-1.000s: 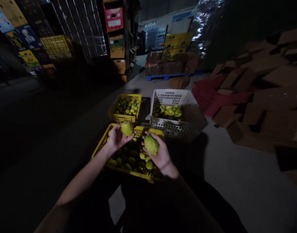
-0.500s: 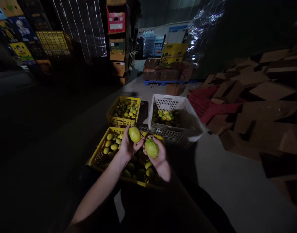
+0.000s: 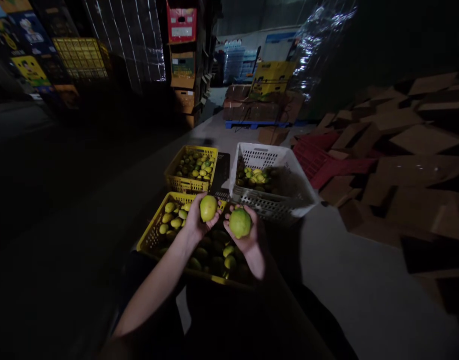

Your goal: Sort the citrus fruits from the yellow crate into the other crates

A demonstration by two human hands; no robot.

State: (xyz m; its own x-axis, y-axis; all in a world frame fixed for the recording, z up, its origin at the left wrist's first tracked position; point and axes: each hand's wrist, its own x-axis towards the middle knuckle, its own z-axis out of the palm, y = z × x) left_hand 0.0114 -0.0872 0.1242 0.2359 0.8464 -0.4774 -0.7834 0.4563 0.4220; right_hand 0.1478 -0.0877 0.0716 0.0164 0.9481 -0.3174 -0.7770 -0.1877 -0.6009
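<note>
My left hand (image 3: 194, 220) is closed around a yellow lemon (image 3: 208, 208), its thumb and fingertips on either side. A greener lemon (image 3: 240, 223) rests in my right hand (image 3: 252, 240), with the fingers curled about it. Both hands are above the near yellow crate (image 3: 150, 230), a little apart from each other. Several loose lemons (image 3: 177, 223) lie in that crate, and those beneath my hands are in shadow.
Behind it stands a smaller-looking yellow crate (image 3: 184, 185) of lemons. To its right is a white crate (image 3: 289, 200) with lemons in its bottom. Flattened cardboard boxes (image 3: 405, 175) and a red crate (image 3: 319, 160) lie on the right. Stacked boxes (image 3: 182, 70) rise behind.
The greener lemon has turned in my right hand, showing a rounder side. My hands have drawn slightly apart. The left hand still holds the yellow lemon.
</note>
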